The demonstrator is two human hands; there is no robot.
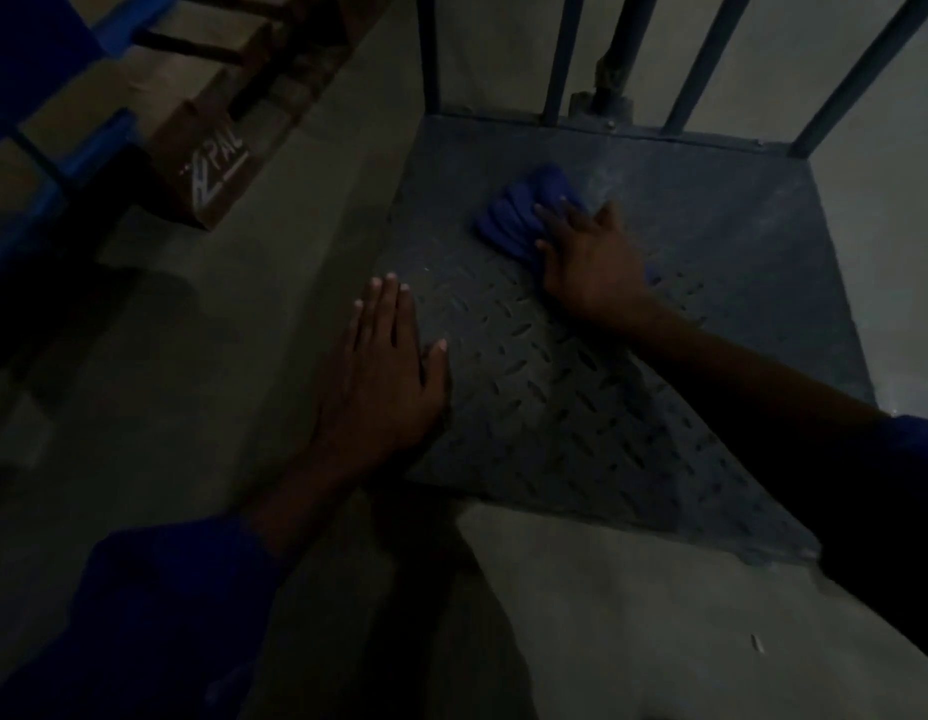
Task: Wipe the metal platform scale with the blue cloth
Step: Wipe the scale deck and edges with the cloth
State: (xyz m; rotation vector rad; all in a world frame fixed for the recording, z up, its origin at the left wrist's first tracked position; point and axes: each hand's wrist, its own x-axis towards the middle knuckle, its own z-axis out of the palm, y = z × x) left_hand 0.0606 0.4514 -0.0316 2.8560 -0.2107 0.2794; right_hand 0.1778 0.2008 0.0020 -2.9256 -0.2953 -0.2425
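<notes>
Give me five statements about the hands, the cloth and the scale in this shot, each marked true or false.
1. The right hand presses the blue cloth onto the scale platform. True.
2. The left hand holds a second cloth. False: it lies flat with straight fingers at the platform's left edge and holds nothing.
3. The cloth lies on the floor beside the scale. False: it is on the platform, toward its far side.
4. The platform has a raised tread pattern. True.
5. Upright metal bars rise at the platform's far edge. True.
</notes>
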